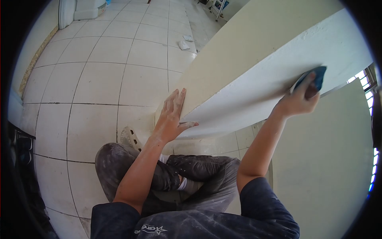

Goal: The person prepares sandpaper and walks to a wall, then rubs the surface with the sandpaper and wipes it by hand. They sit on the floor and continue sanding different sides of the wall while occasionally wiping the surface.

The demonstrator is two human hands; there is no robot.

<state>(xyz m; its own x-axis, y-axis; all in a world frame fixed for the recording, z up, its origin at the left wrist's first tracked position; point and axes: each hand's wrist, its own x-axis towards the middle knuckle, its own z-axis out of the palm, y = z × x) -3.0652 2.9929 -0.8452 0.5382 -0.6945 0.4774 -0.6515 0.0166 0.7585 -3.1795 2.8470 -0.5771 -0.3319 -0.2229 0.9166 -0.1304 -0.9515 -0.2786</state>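
Note:
My right hand grips a piece of dark teal sandpaper and presses it to the white end face of a low wall. The hand is slightly blurred. Lower down, my left hand, dusted white, lies against the near corner of the same wall. Its fingers stretch over the cream side, and the thumb points across the white face. Small chips and rough spots show along the edge between the two faces.
I sit cross-legged in dusty dark trousers on white floor tiles. Pale scraps lie on the floor ahead. A ladder stands at the back. A pale green panel rises on my right, and dark items sit far left.

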